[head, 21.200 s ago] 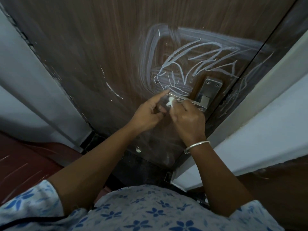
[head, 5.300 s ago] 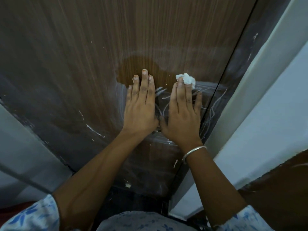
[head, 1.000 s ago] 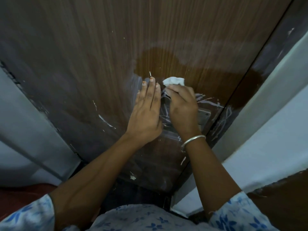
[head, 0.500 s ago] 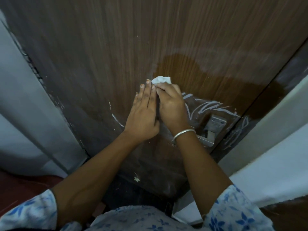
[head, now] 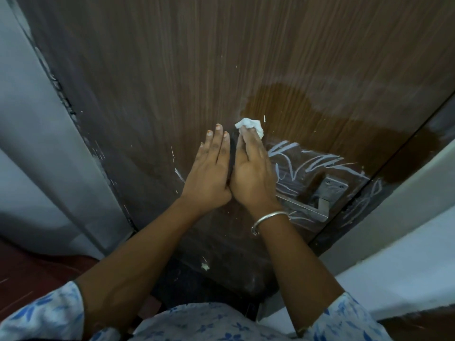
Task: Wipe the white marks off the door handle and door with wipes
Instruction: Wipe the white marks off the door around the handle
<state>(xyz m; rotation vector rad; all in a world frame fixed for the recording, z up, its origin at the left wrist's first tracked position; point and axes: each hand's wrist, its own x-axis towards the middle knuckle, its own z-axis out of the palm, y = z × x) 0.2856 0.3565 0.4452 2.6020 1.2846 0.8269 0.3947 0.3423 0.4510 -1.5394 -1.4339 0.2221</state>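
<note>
My left hand lies flat on the brown wooden door, fingers straight. Right beside it, my right hand presses a crumpled white wipe against the door; the wipe sticks out past my fingertips. White marks remain on the door to the right of my right hand, above the metal door handle and its plate. More white scribbles run along the door's edge. A darker wet patch spreads above the marks.
A grey door frame stands on the left, a pale wall on the right. Small white flecks sit low on the door. A red-brown floor shows at the lower left.
Over the last second both hands slid left across the door with the wipe, uncovering the handle and the marks above it. My right hand flattened against the door.
</note>
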